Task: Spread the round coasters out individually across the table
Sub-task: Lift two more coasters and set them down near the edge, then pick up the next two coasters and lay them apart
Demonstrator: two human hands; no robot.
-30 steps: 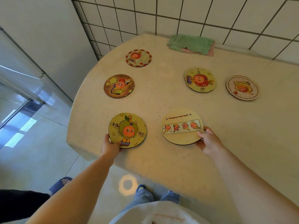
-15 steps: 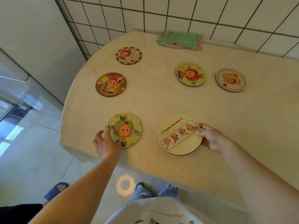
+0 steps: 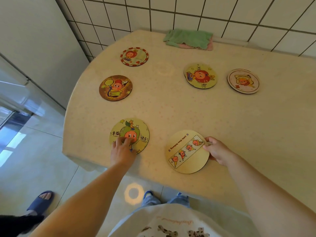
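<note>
Six round coasters lie apart on the beige worktop as we lean over its near edge. At far left, the brown coaster sits flat near the curved rim. Nearer to us, the green-apple coaster lies close to the edge, and our left hand rests on its near part, fingers slightly spread and pressed down on its face rather than wrapped around it. Farther back, the red-bordered coaster lies alone toward the tiled wall. At centre right, the pale strip-pattern coaster is turned at an angle, and our right hand pinches its right edge, thumb on top and the other fingers tucked beneath; we cannot tell whether that side is lifted off the worktop. Beyond it, the yellow coaster rests with a second rim peeping out at its left, so it may sit on another. Just to its right, separate, lies the white coaster. A folded green cloth lies against the wall at the back. Down on the floor at left, a foot in a blue slipper stands beside us.
</note>
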